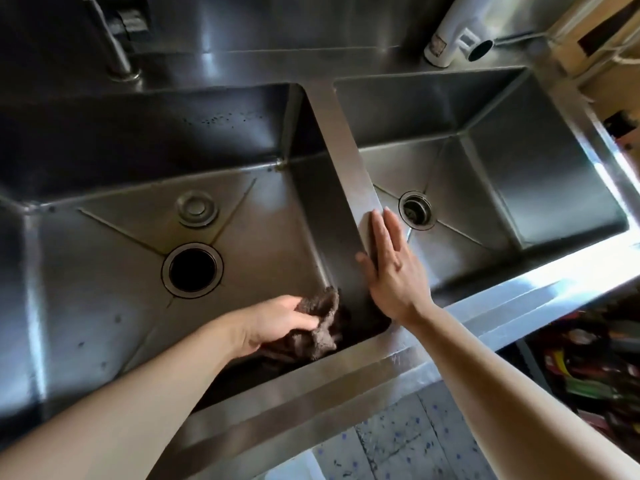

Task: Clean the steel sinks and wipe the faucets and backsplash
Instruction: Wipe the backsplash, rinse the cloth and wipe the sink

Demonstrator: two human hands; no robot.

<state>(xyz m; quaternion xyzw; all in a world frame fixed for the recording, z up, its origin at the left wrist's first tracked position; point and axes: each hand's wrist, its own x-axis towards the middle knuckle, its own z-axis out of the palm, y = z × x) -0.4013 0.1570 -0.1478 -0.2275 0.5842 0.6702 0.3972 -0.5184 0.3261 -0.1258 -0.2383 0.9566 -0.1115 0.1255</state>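
Note:
Two steel sink basins fill the view: the left basin (104, 306) with an open drain hole (192, 269) and a loose drain stopper (196, 207), and the right basin (519, 174) with a strainer drain (417, 209). My left hand (277, 322) grips a crumpled brown cloth (320, 329) low in the left basin's near right corner. My right hand (388, 268) lies flat with straight fingers on the steel divider (343, 140) between the basins. A steel faucet (114, 46) rises at the back left. A white faucet (457, 29) stands at the back right against the backsplash (277, 19).
The sink's front rim (346, 393) runs diagonally below my arms. A speckled floor (398, 441) shows beneath it. Coloured items fill a shelf (588, 368) under the counter at right. A cream wall with cords (588, 39) is at the top right.

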